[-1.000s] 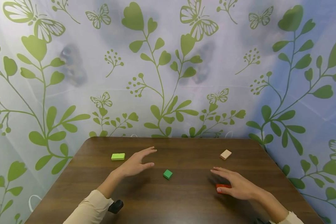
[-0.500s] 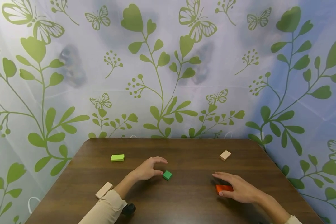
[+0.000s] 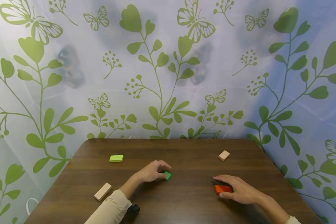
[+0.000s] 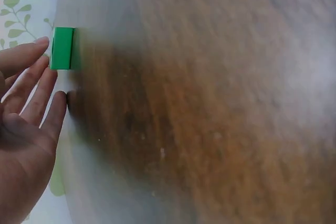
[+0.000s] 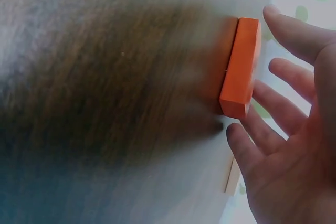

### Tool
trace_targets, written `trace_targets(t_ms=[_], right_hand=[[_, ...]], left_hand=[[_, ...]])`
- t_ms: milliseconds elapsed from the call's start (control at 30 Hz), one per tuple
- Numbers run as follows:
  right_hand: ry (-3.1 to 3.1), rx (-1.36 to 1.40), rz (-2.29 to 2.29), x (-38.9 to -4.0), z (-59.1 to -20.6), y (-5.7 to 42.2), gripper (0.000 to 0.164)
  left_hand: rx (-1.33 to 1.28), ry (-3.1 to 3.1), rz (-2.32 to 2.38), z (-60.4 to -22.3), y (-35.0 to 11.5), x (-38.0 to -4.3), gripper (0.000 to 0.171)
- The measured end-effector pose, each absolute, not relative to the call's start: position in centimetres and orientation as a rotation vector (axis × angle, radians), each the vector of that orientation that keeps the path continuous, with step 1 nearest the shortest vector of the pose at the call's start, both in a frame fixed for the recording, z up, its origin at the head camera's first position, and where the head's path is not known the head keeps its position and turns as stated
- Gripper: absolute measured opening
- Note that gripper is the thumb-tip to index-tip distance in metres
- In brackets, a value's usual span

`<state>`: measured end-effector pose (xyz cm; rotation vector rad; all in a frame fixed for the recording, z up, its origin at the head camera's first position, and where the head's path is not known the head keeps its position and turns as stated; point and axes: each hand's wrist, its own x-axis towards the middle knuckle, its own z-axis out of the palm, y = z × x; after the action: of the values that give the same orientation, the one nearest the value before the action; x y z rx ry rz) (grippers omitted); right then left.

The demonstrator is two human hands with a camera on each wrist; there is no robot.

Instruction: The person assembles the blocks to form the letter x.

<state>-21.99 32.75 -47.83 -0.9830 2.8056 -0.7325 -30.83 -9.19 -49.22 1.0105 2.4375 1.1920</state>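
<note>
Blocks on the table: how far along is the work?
Done: nothing visibly; everything sits apart on the table. In hand: left hand at green block, right hand at red block, neither visibly lifted. Remaining: lime block, near pale block, far pale block, all untouched.

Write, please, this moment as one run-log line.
left hand: at green block | right hand: at orange-red block | both contacts: unclear

**Wood grain, smooth colour and matt cloth**

You see a brown tabletop (image 3: 190,200) with wood grain and a smooth, slightly glossy finish. Your green block (image 4: 62,49) and orange-red block (image 5: 240,66) look smooth, painted wood or plastic, you cannot tell which. The pale block (image 3: 103,191) on your left looks like bare, matt wood. Your left sleeve (image 3: 110,206) is matt, wrinkled cloth; the printed curtain (image 3: 168,70) looks like thin, smooth fabric.
</note>
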Motion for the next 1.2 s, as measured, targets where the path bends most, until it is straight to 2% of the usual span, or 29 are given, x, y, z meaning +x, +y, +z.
trace_targets(t_ms=[233,500,1200], right_hand=[[2.793,-0.974,-0.71,-22.4,-48.0,32.8,0.056],[2.77,-1.031,-0.792,-23.0,-48.3,33.0,0.027],[2.777,-1.035,-0.818,-23.7,-48.4,31.9,0.022]], left_hand=[[1.031,2.419,1.153,-49.6,-9.4,-31.4,0.02],[1.004,2.397,1.161,-49.7,-9.5,-31.7,0.02],[1.033,2.361,1.146,-49.2,-9.3,-31.7,0.019]])
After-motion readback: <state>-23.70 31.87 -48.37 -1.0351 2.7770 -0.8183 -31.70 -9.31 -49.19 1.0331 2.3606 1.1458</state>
